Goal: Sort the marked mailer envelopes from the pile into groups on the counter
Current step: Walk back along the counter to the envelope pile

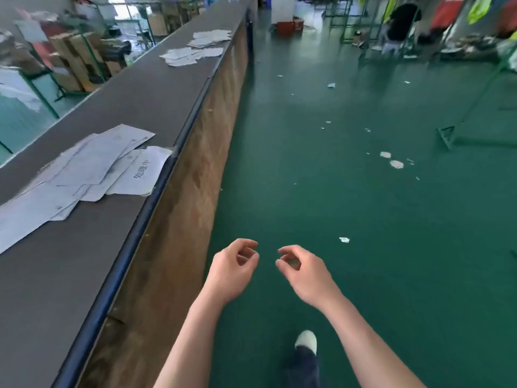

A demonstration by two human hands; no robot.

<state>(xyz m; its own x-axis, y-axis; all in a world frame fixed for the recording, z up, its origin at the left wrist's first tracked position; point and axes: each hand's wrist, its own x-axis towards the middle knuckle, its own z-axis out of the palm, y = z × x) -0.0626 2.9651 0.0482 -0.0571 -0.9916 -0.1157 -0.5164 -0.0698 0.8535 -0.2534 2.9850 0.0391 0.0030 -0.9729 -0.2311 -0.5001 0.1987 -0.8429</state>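
A long grey counter (117,102) runs along the left. On its near part lies a spread pile of white mailer envelopes (92,161), the rightmost one marked with dark handwriting. Two smaller groups of white envelopes lie farther along, one (190,56) in the middle distance and one (211,38) beyond it. My left hand (233,268) and my right hand (300,268) hang in front of me over the green floor, right of the counter. Both have loosely curled fingers and hold nothing.
The counter has a dark blue front edge (145,219) and a wooden side panel. Scraps of white paper (391,161) litter the green floor. A person (400,23) in black stands far back right among green racks. My shoe (306,341) shows below.
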